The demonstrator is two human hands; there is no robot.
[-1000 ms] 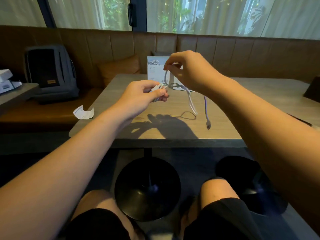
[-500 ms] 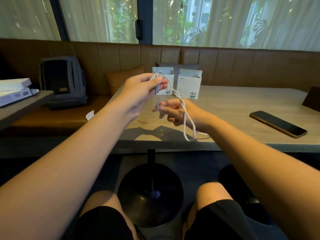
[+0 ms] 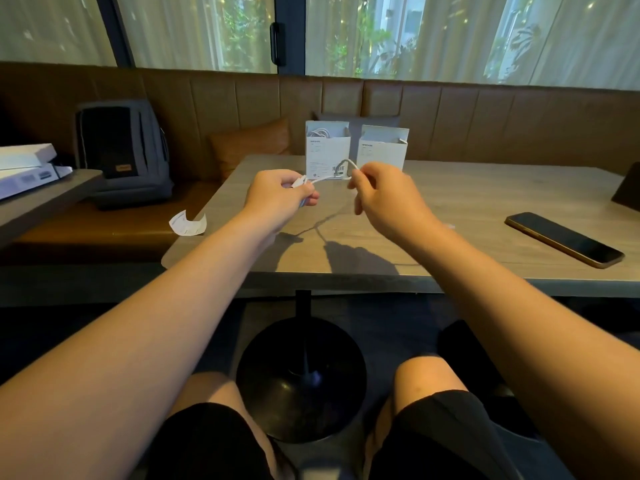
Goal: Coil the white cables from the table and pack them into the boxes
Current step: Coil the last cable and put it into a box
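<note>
With the left hand (image 3: 277, 197) pinching one end of the white cable (image 3: 327, 177) and the right hand (image 3: 379, 195) pinching its raised loop just beyond, above the counter (image 3: 467, 209), keeping each turn even is advisable before packing toward the boxes (image 3: 327, 150) beyond the fingers.

Both forearms reach forward, bare, with the hands raised level and near each other — backs toward the camera. The left hand (image 3: 277, 199) has its fingers curled, thumb pressed against the forefinger in a pinch. The right hand (image 3: 384, 195) is curled too — fingertips pinched together.
</note>
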